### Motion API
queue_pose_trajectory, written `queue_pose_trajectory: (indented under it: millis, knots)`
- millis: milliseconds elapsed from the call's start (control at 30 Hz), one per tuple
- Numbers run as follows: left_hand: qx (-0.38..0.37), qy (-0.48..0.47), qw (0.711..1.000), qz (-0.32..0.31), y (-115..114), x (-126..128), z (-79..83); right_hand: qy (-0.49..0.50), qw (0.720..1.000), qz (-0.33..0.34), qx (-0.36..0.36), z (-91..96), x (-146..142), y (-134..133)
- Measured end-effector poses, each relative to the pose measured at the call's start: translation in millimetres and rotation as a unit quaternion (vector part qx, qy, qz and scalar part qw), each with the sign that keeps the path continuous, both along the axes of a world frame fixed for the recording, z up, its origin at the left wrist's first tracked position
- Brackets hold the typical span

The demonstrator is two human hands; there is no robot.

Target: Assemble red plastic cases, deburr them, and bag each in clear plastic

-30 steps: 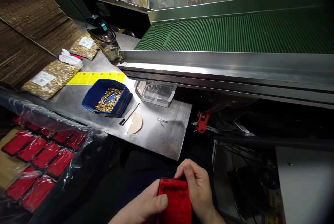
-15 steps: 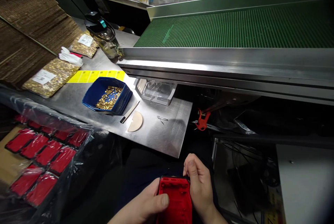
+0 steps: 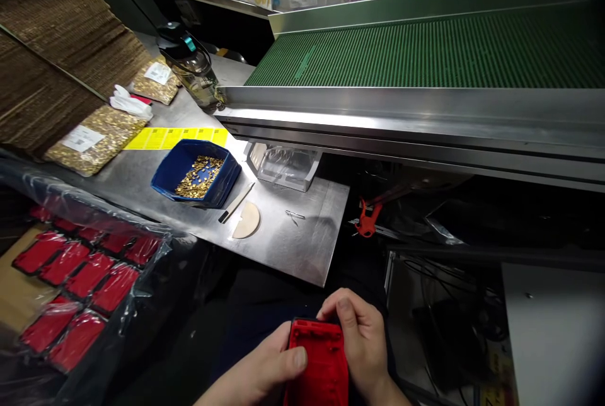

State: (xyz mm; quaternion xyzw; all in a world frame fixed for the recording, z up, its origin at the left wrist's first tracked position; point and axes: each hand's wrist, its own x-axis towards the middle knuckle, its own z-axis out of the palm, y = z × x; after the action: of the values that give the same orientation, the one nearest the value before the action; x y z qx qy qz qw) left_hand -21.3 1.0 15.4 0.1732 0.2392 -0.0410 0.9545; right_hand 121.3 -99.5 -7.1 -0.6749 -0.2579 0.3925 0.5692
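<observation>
My left hand (image 3: 271, 365) grips a red plastic housing (image 3: 317, 355) with a black outer edge. Its thumb lies over the left rim, and the housing's open, hollow side faces up. Against the upper right corner rests my right hand (image 3: 362, 336), its fingers curled in and the thumb pressed toward them. Whatever those fingers may hold is hidden. The housing's lower end runs out of the picture. Beyond the hands, a blue bin (image 3: 163, 179) on the metal table holds many small brass-coloured parts (image 3: 196, 185).
A brush (image 3: 236, 202), a pale half-round disc (image 3: 246, 220), small metal pieces (image 3: 295, 214) and a clear tray (image 3: 286, 166) lie on the table (image 3: 307, 248). Left is a plastic-lined box of red housings (image 3: 80, 277). A green conveyor (image 3: 401, 53) crosses behind; an orange-handled tool (image 3: 367, 217) hangs below.
My right hand's fingers have moved left, over the top edge of the housing. My left hand and the housing have hardly moved. The view has shifted very slightly.
</observation>
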Motion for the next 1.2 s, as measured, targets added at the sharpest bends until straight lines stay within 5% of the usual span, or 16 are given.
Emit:
queue_pose_trajectory:
  millis: [133, 200, 433, 500, 600, 667, 833, 933, 1100, 1200]
  knots:
    - [0.021, -0.003, 1.000, -0.008, 1, 1, 0.0, -0.080, 0.991, -0.103, -0.042, -4.5, 0, -2]
    - [0.024, -0.001, 1.000, -0.009, 2, 1, 1.4, -0.089, 0.990, -0.101, -0.036, -3.7, 2, -2]
    - [0.023, -0.025, 0.999, -0.012, 1, 1, -0.4, 0.060, 0.984, 0.149, 0.075, 9.9, 15, 7]
    - [0.031, -0.025, 0.999, -0.022, 1, 1, -0.8, 0.017, 0.993, 0.100, 0.051, 6.1, 16, 9]
    - [0.037, -0.021, 0.999, -0.025, 0, -2, 0.0, -0.036, 0.996, -0.083, -0.025, -4.7, 19, 6]
    - [0.030, -0.011, 0.999, -0.003, -1, -5, 0.3, -0.048, 0.986, -0.146, -0.065, -12.4, 26, 1]
    - [-0.008, -0.045, 0.999, 0.020, 0, -11, -4.2, -0.154, 0.976, -0.005, -0.155, -32.3, 53, 1]
    - [-0.013, -0.057, 0.998, 0.008, 0, -10, -7.7, -0.226, 0.958, 0.079, -0.159, -44.7, 60, 32]
    - [-0.018, -0.054, 0.998, 0.002, -1, -10, -5.2, -0.324, 0.925, 0.123, -0.154, -61.3, 56, 123]
    - [-0.008, -0.051, 0.999, 0.009, -2, -16, -2.6, -0.363, 0.901, 0.155, -0.178, -64.4, 55, 155]
